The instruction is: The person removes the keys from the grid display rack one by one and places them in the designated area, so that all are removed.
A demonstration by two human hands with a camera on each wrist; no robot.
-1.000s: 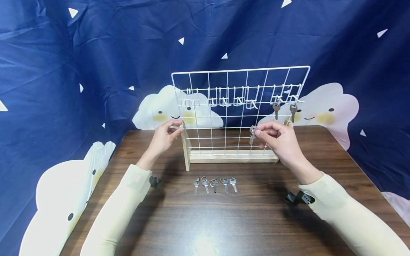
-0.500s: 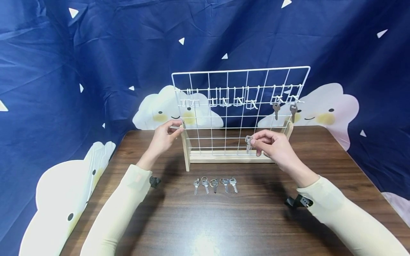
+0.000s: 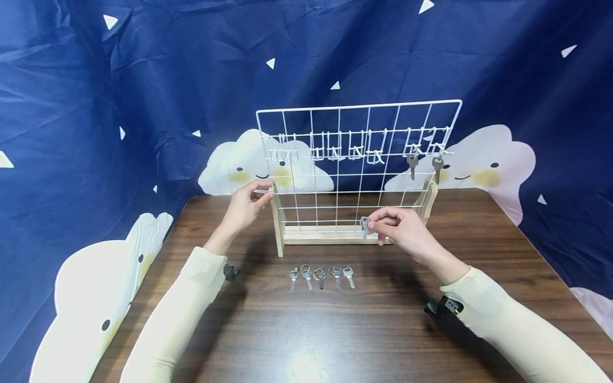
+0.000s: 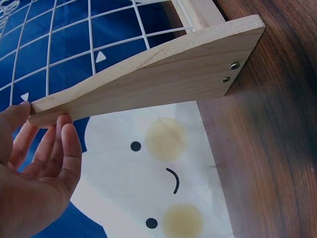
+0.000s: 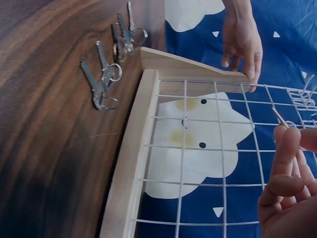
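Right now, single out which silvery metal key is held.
The silvery metal key pinched in the person's right grip; five other keys lie on the brown wooden table, and two more keys hang from white wire hooks.

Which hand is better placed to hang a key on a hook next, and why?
Probably the right hand: it pinches a key near the wire grid, while the left hand holds the grid's wooden support.

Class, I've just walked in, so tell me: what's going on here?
A person's right hand pinches a key in front of a white wire rack. The left hand holds the upper end of the rack's wooden side. Two keys hang from hooks near the rack's right end, and five more keys lie in a row on the table.
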